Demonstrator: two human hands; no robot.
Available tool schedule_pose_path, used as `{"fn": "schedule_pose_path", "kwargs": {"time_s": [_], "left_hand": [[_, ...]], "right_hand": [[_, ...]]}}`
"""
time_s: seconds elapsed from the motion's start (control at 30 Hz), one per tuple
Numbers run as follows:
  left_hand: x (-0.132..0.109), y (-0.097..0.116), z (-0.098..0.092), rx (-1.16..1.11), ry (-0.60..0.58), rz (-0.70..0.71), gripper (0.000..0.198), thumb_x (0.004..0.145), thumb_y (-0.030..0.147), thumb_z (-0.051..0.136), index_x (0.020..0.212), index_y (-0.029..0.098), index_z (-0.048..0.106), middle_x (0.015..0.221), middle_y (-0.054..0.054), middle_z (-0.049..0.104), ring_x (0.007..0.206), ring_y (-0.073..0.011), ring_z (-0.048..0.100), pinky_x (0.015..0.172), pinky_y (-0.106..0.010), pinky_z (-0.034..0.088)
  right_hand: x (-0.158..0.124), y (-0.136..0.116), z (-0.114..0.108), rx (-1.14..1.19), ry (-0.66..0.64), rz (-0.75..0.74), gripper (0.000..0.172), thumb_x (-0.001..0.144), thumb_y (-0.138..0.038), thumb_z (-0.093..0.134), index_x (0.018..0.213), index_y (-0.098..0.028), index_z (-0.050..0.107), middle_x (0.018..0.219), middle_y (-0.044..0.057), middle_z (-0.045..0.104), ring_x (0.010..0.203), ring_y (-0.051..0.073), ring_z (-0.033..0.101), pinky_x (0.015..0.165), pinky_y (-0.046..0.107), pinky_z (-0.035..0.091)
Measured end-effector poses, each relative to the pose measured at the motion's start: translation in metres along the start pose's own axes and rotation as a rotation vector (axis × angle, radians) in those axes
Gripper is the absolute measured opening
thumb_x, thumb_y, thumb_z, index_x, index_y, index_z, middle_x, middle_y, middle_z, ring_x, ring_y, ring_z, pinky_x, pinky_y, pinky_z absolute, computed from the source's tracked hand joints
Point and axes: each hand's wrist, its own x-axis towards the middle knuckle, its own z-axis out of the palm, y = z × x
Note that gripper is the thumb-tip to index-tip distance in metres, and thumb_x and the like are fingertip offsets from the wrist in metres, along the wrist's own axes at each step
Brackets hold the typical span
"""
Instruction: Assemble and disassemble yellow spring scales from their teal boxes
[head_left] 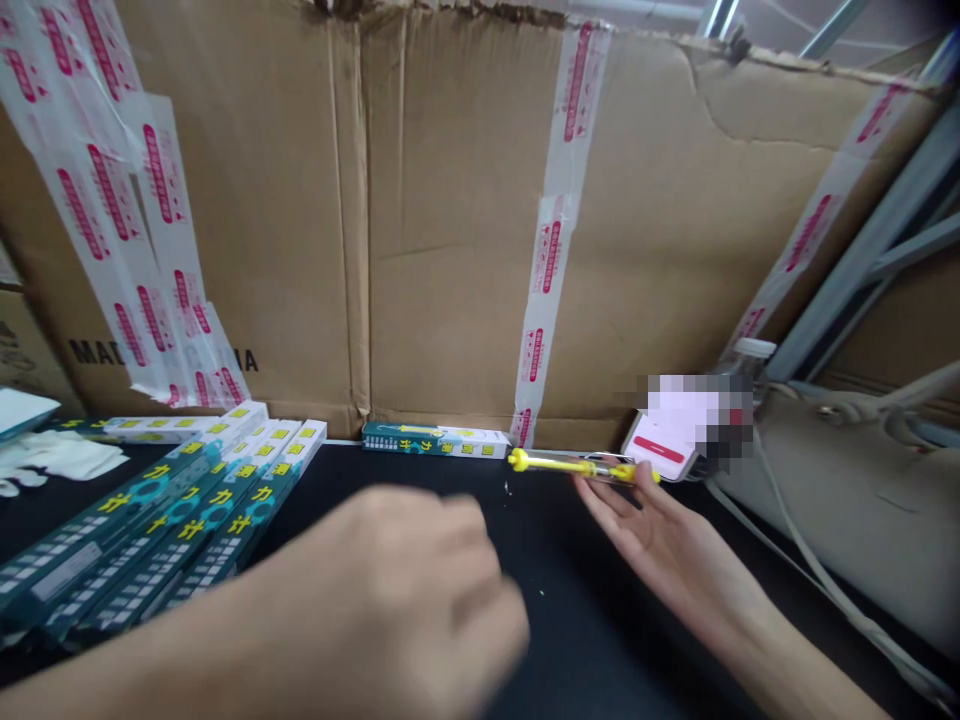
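My right hand (660, 540) holds a tubular spring scale (555, 462), clear with yellow ends and a yellow inner rod, between thumb and fingers. The scale lies nearly level above the black table, its far end pointing left. Nearer the camera, my left hand (420, 590) is blurred, its fingers curled into a fist; whatever may be inside is hidden. Several long green and white spring scale boxes (225, 500) lie side by side on the left. Another such box (435, 441) rests against the carton, beyond my left hand.
A big taped cardboard carton (450, 250) walls off the back. On the right are a phone (660, 450) with a partly pixelated screen, a beige bag (862, 500) with straps, and a metal rack post (862, 220). White gloves (67, 457) lie at far left on the black tabletop (577, 640).
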Motion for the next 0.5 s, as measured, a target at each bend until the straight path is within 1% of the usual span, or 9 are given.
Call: {"fn": "schedule_pose_path", "kwargs": {"time_s": [0.03, 0.1, 0.13, 0.2, 0.23, 0.27, 0.33, 0.4, 0.5], "left_hand": [[0.015, -0.007, 0.000, 0.055, -0.065, 0.039, 0.021, 0.101, 0.026, 0.060, 0.121, 0.020, 0.064, 0.118, -0.007, 0.068, 0.100, -0.0216, 0.068, 0.085, -0.041, 0.060], [0.039, -0.023, 0.006, 0.194, -0.165, 0.073, 0.025, 0.100, 0.013, 0.054, 0.123, 0.015, 0.062, 0.117, -0.009, 0.068, 0.106, -0.0246, 0.067, 0.091, -0.044, 0.057], [0.047, -0.030, 0.012, 0.264, -0.166, 0.042, 0.030, 0.099, 0.008, 0.049, 0.126, 0.012, 0.060, 0.120, -0.013, 0.067, 0.111, -0.0276, 0.065, 0.094, -0.047, 0.056], [0.054, -0.044, 0.029, 0.336, -0.169, 0.013, 0.033, 0.101, 0.015, 0.053, 0.133, 0.009, 0.056, 0.130, -0.017, 0.063, 0.121, -0.0319, 0.061, 0.099, -0.051, 0.053], [0.055, -0.050, 0.039, 0.370, -0.167, -0.002, 0.036, 0.100, 0.018, 0.058, 0.136, 0.010, 0.055, 0.135, -0.017, 0.061, 0.124, -0.0317, 0.059, 0.101, -0.052, 0.052], [0.055, -0.055, 0.048, 0.403, -0.162, -0.022, 0.039, 0.100, 0.022, 0.062, 0.137, 0.015, 0.055, 0.138, -0.014, 0.059, 0.126, -0.0312, 0.059, 0.102, -0.053, 0.052], [0.053, -0.061, 0.062, 0.465, -0.152, -0.067, 0.040, 0.099, 0.031, 0.066, 0.136, 0.018, 0.057, 0.140, -0.012, 0.059, 0.124, -0.0308, 0.060, 0.102, -0.055, 0.052], [0.052, -0.065, 0.069, 0.516, -0.149, -0.102, 0.040, 0.099, 0.037, 0.066, 0.134, 0.019, 0.058, 0.136, -0.011, 0.061, 0.119, -0.0298, 0.063, 0.100, -0.054, 0.053], [0.053, -0.066, 0.070, 0.565, -0.157, -0.105, 0.041, 0.099, 0.040, 0.065, 0.133, 0.018, 0.059, 0.131, -0.011, 0.063, 0.114, -0.0285, 0.065, 0.097, -0.053, 0.055]], "right_hand": [[0.000, -0.003, 0.000, -0.006, 0.010, -0.022, 0.024, 0.107, -0.021, 0.044, 0.104, -0.018, 0.068, 0.102, 0.015, 0.077, 0.103, 0.025, 0.077, 0.083, 0.033, 0.069], [0.000, -0.006, -0.001, -0.018, 0.018, -0.069, 0.023, 0.106, -0.022, 0.047, 0.107, -0.018, 0.069, 0.103, 0.014, 0.077, 0.105, 0.025, 0.077, 0.084, 0.033, 0.069], [-0.001, -0.007, 0.000, -0.023, 0.018, -0.091, 0.022, 0.106, -0.023, 0.048, 0.109, -0.018, 0.069, 0.103, 0.014, 0.077, 0.105, 0.025, 0.077, 0.084, 0.034, 0.069], [-0.004, -0.006, 0.001, -0.031, 0.014, -0.121, 0.022, 0.106, -0.024, 0.049, 0.111, -0.019, 0.070, 0.103, 0.013, 0.078, 0.104, 0.024, 0.077, 0.085, 0.034, 0.069], [-0.006, -0.005, 0.001, -0.033, 0.010, -0.127, 0.022, 0.105, -0.024, 0.049, 0.111, -0.019, 0.070, 0.103, 0.013, 0.078, 0.103, 0.024, 0.077, 0.085, 0.034, 0.068], [-0.007, -0.005, 0.001, -0.036, 0.004, -0.130, 0.022, 0.105, -0.025, 0.050, 0.111, -0.019, 0.070, 0.103, 0.013, 0.078, 0.104, 0.024, 0.077, 0.086, 0.034, 0.068], [-0.008, -0.003, 0.000, -0.056, -0.016, -0.134, 0.021, 0.105, -0.024, 0.050, 0.109, -0.017, 0.070, 0.105, 0.015, 0.078, 0.109, 0.026, 0.075, 0.088, 0.035, 0.067], [-0.008, -0.002, -0.003, -0.093, -0.038, -0.136, 0.019, 0.104, -0.022, 0.052, 0.108, -0.016, 0.069, 0.108, 0.016, 0.077, 0.116, 0.027, 0.072, 0.091, 0.037, 0.066], [-0.005, -0.002, -0.008, -0.132, -0.047, -0.131, 0.016, 0.103, -0.020, 0.055, 0.108, -0.015, 0.068, 0.109, 0.017, 0.077, 0.118, 0.028, 0.072, 0.092, 0.038, 0.066]]}}
